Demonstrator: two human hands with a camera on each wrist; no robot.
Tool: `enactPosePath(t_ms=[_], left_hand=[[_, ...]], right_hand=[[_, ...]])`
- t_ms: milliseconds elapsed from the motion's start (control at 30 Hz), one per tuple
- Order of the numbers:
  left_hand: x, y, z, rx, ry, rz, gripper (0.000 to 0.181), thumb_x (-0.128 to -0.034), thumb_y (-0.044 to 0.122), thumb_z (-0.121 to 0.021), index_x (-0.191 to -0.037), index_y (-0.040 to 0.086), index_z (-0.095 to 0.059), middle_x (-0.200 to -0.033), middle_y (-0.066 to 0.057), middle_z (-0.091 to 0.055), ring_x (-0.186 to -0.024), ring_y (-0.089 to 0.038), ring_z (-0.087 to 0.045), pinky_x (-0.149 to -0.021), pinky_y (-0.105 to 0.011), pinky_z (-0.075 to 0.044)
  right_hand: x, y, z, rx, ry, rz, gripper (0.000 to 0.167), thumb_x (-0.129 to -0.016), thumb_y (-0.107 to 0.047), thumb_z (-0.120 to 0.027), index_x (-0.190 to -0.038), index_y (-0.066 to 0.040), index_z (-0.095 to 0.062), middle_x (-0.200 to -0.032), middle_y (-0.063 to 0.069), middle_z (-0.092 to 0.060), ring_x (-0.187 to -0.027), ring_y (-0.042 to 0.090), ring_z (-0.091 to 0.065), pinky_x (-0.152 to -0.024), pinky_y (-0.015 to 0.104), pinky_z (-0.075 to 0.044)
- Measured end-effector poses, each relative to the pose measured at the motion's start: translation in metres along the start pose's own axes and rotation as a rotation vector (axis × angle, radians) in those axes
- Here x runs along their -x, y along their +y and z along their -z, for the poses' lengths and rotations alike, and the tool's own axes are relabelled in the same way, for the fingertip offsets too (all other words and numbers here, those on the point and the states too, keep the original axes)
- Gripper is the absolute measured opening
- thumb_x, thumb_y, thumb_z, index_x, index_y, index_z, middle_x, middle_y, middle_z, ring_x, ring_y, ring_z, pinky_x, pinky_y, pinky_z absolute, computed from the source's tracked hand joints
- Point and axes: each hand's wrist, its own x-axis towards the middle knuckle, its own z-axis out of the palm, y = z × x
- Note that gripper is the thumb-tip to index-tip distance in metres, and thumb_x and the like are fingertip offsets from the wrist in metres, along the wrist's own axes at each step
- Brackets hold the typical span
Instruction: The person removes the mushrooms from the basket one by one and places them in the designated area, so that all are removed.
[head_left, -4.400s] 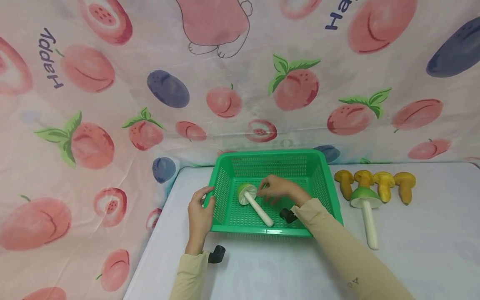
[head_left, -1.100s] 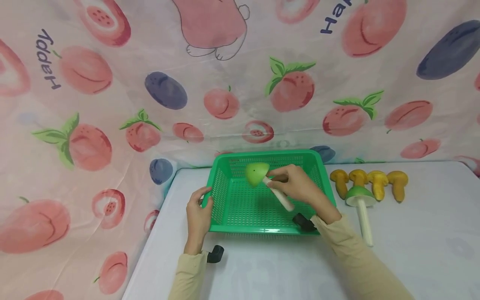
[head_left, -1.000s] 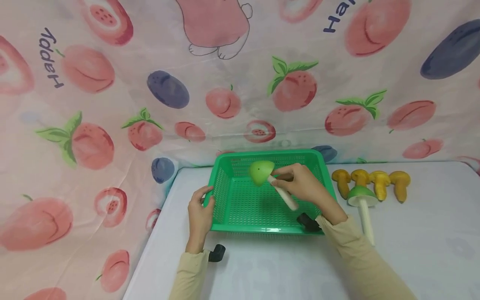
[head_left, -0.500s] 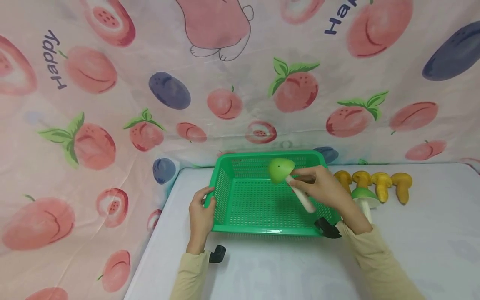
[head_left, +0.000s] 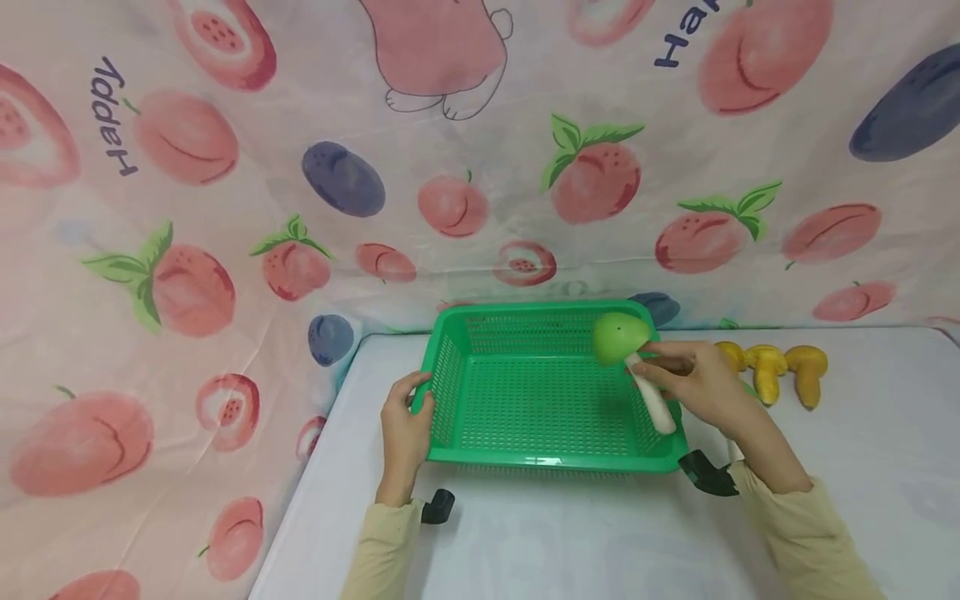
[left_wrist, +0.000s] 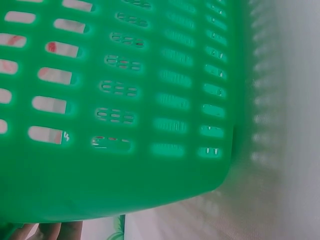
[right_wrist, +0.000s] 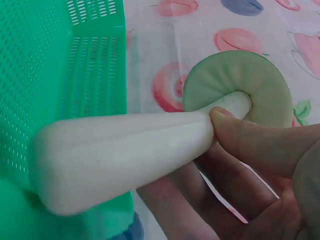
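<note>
My right hand (head_left: 708,387) pinches the white stem of a green-capped toy mushroom (head_left: 621,337) just below the cap, above the right rim of a green plastic basket (head_left: 543,461). In the right wrist view, thumb and fingers hold the stem (right_wrist: 120,155), its thick end toward the camera and the pale cap underside (right_wrist: 235,75) beyond. My left hand (head_left: 405,425) grips the basket's left rim. The left wrist view shows mostly the slotted basket wall (left_wrist: 135,165), with fingertips (left_wrist: 50,231) at the bottom edge. No mushroom shows inside the basket.
Right of the basket, several yellow-brown toy mushrooms (head_left: 767,373) lie in a row on the white table (head_left: 570,533). A second green-capped mushroom (head_left: 736,451) is mostly hidden behind the right hand and wrist. A fruit-print cloth (head_left: 450,142) hangs behind.
The right hand has lifted the green-capped mushroom from the basket floor and carried it rightward to the right rim. The left hand stays at the left rim.
</note>
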Motion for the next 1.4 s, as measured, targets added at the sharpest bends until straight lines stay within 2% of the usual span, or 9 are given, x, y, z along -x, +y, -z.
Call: enactPosePath(t_ms=[167,300,467,633,867,967,1100,1267,1400], left_hand=[[-0.001,-0.002,0.0,0.003,0.001,-0.013,0.03,-0.0952,0.004,-0.061,-0.124,0.008,-0.068,-0.138,-0.01,-0.057,-0.108,-0.031,-0.06,-0.099,-0.049,-0.048],[0.0,-0.004,0.0,0.006,0.0,-0.009,0.03,-0.0953,0.003,-0.061,-0.124,0.008,-0.068,-0.138,-0.011,-0.057,-0.111,-0.031,-0.059,-0.1,-0.049,-0.048],[0.0,-0.004,-0.001,0.01,0.007,-0.014,0.029,-0.0951,0.002,-0.061,-0.123,0.008,-0.068,-0.138,-0.011,-0.058,-0.114,-0.03,-0.058,-0.102,-0.05,-0.047],[0.0,-0.001,-0.001,-0.006,0.001,-0.031,0.03,-0.0949,0.003,-0.061,-0.123,0.008,-0.069,-0.138,-0.01,-0.058,-0.118,-0.029,-0.057,-0.101,-0.047,-0.047],[-0.001,-0.003,-0.001,-0.001,0.014,-0.027,0.029,-0.0945,0.001,-0.061,-0.122,0.007,-0.069,-0.136,-0.01,-0.059,-0.124,-0.028,-0.055,-0.104,-0.048,-0.046],[-0.001,-0.003,-0.001,-0.003,0.006,-0.033,0.029,-0.0948,0.001,-0.061,-0.123,0.007,-0.068,-0.137,-0.011,-0.058,-0.124,-0.028,-0.055,-0.104,-0.046,-0.046],[-0.001,-0.002,-0.002,-0.003,0.01,-0.028,0.03,-0.0945,0.002,-0.061,-0.123,0.008,-0.069,-0.137,-0.01,-0.058,-0.115,-0.029,-0.058,-0.103,-0.047,-0.047],[-0.001,-0.001,-0.001,-0.001,0.011,-0.021,0.03,-0.0943,0.002,-0.062,-0.123,0.008,-0.068,-0.138,-0.01,-0.057,-0.11,-0.03,-0.058,-0.102,-0.049,-0.047],[0.0,-0.002,-0.001,-0.002,0.006,-0.016,0.03,-0.0943,0.002,-0.062,-0.123,0.008,-0.069,-0.137,-0.01,-0.058,-0.11,-0.03,-0.058,-0.102,-0.049,-0.047]], right_hand=[[0.011,0.004,0.007,0.036,0.047,0.024,0.041,-0.099,-0.028,-0.063,-0.127,0.001,-0.065,-0.107,0.017,-0.074,-0.089,-0.002,-0.067,-0.069,0.028,-0.06],[0.022,0.008,0.012,0.102,0.075,0.02,0.034,-0.097,-0.028,-0.065,-0.118,-0.002,-0.07,-0.111,0.016,-0.071,-0.092,-0.002,-0.066,-0.069,0.025,-0.057],[0.037,0.02,0.02,0.16,0.115,-0.035,0.045,-0.097,-0.032,-0.065,-0.13,-0.002,-0.065,-0.117,0.017,-0.071,-0.093,-0.013,-0.058,-0.069,0.02,-0.055],[0.047,0.037,0.026,0.145,0.154,0.001,0.036,-0.096,-0.021,-0.067,-0.125,0.0,-0.067,-0.106,-0.002,-0.073,-0.091,-0.016,-0.057,-0.066,0.02,-0.056],[0.058,0.055,0.042,0.138,0.196,-0.068,0.045,-0.096,-0.022,-0.067,-0.127,0.01,-0.062,-0.128,0.033,-0.058,-0.087,-0.017,-0.057,-0.064,0.02,-0.058],[0.062,0.065,0.048,0.151,0.221,-0.124,0.049,-0.097,-0.025,-0.065,-0.13,0.011,-0.058,-0.131,0.037,-0.054,-0.084,-0.019,-0.055,-0.062,0.02,-0.057],[0.067,0.079,0.053,0.128,0.246,-0.175,0.057,-0.096,-0.027,-0.067,-0.135,0.012,-0.053,-0.114,0.006,-0.069,-0.08,-0.018,-0.056,-0.061,0.021,-0.058],[0.076,0.096,0.06,0.075,0.275,-0.207,0.064,-0.095,-0.029,-0.068,-0.136,0.016,-0.048,-0.092,-0.037,-0.057,-0.079,-0.02,-0.057,-0.059,0.019,-0.057],[0.082,0.109,0.064,0.088,0.312,-0.25,0.067,-0.096,-0.028,-0.066,-0.139,0.018,-0.043,-0.096,-0.024,-0.065,-0.076,-0.022,-0.053,-0.058,0.021,-0.057]])
